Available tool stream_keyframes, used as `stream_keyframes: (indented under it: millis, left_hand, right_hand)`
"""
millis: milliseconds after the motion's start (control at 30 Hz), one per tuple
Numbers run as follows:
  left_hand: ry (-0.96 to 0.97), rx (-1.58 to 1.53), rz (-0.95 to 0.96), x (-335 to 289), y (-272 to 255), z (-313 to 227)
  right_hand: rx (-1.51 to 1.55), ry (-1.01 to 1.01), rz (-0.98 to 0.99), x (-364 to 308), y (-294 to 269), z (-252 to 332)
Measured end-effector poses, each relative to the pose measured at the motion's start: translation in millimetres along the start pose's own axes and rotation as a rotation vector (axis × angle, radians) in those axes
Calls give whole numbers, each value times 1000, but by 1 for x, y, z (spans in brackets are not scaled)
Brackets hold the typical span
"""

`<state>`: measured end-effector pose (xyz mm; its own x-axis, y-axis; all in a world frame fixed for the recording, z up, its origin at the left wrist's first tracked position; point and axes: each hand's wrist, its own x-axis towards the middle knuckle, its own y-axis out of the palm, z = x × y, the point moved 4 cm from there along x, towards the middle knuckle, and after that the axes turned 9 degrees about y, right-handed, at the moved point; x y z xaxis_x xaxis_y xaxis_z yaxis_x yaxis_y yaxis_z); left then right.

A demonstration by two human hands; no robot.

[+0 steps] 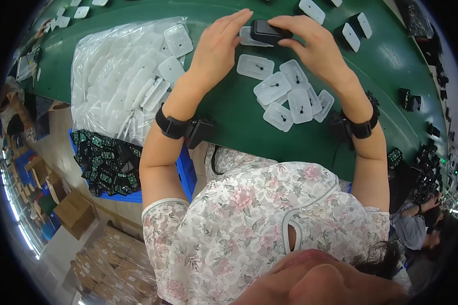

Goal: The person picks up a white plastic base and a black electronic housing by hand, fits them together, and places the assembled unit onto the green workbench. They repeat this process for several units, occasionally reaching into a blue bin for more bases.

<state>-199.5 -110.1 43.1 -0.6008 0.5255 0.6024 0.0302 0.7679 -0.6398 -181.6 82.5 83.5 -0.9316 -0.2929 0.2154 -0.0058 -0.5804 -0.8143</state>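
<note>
My right hand (315, 43) grips a black box-shaped housing (268, 31) between thumb and fingers, over the green table. Beside it, my left hand (220, 46) has its fingers stretched out toward the housing's left side. A pale translucent plate (247, 36) lies partly behind the housing, close to my left thumb; whether the thumb touches it I cannot tell. Nearer to me, several similar plates (272, 88), each with a small black part on it, lie loosely, some overlapping. One plate (255, 66) sits apart from that group.
To the left, a clear plastic bag (107, 76) holds many white plates. Below it, a blue bin (187, 175) contains black parts with green circuit boards (107, 162). Black-and-white assembled units (350, 36) stand at the far right. Cardboard boxes (74, 213) are on the floor.
</note>
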Motion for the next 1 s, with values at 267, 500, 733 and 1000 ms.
stream_keyframes:
  millis: [267, 500, 733, 1000]
  left_hand:
    - [-24, 188, 156, -21, 3, 4]
    - [-15, 376, 240, -23, 5, -12]
    - [39, 334, 297, -25, 0, -2]
    - [8, 201, 299, -2, -15, -7]
  right_hand:
    - [-101, -88, 116, 23, 31, -3]
    - [-334, -208, 9, 11, 34, 13]
    - [-510, -163, -52, 2, 40, 25]
    - [-216, -136, 153, 23, 15, 30]
